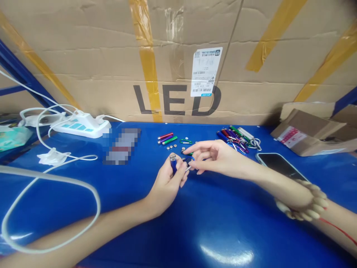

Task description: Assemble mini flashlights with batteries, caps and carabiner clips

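My left hand (164, 186) is closed round a blue mini flashlight (173, 163), held upright with its silvery end on top. A blue carabiner clip (190, 158) sits by its fingertips, between my two hands. Above the table, my right hand (214, 158) is open, fingers stretched to the left. Its index fingertip is at a small dark piece (183, 149); whether they touch I cannot tell. Just beyond lie several button cells (171, 147), a green carabiner clip (185, 141), and red, purple and green flashlight tubes (165, 139).
Several flashlights with clips (237, 139) lie heaped behind my right wrist. A phone (281, 165) is under my right forearm, near an open carton (304, 130). At left are a power strip (83, 126), loose white cables (97, 201) and a blurred-out item (122, 147). A large cardboard box (111, 56) stands behind.
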`<move>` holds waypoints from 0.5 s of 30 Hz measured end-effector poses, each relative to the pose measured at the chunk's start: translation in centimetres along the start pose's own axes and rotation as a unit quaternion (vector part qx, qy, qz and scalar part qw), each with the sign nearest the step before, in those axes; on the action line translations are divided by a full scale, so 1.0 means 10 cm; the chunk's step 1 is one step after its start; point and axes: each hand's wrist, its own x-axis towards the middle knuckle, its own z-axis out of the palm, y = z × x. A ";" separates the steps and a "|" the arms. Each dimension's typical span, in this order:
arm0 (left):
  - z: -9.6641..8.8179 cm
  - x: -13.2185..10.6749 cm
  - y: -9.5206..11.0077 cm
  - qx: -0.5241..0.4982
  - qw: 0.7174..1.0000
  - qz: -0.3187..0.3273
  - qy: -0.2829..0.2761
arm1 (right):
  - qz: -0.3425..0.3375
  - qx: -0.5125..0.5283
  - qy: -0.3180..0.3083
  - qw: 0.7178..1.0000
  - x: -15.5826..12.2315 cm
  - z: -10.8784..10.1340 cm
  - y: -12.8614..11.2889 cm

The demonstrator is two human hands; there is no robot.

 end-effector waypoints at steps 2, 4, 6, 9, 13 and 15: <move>-0.02 -0.01 -0.02 0.006 1.000 -0.017 0.006 | -0.079 -0.123 -0.029 0.989 -0.03 -0.04 0.03; -0.04 -0.01 -0.03 0.045 0.999 -0.027 0.009 | -0.154 -0.246 -0.046 0.956 -0.07 -0.06 0.04; -0.06 -0.02 -0.02 0.108 0.994 -0.019 0.018 | -0.203 -0.335 -0.051 0.919 -0.11 -0.05 0.04; -0.06 -0.04 0.02 0.193 0.981 0.017 0.012 | -0.225 -0.408 -0.032 0.884 -0.16 0.03 0.05; -0.03 -0.06 0.06 0.247 0.968 0.033 -0.004 | -0.240 -0.483 0.048 0.841 -0.19 0.15 0.08; -0.02 -0.06 0.05 0.242 0.970 0.016 0.004 | -0.232 -0.499 0.073 0.832 -0.17 0.17 0.10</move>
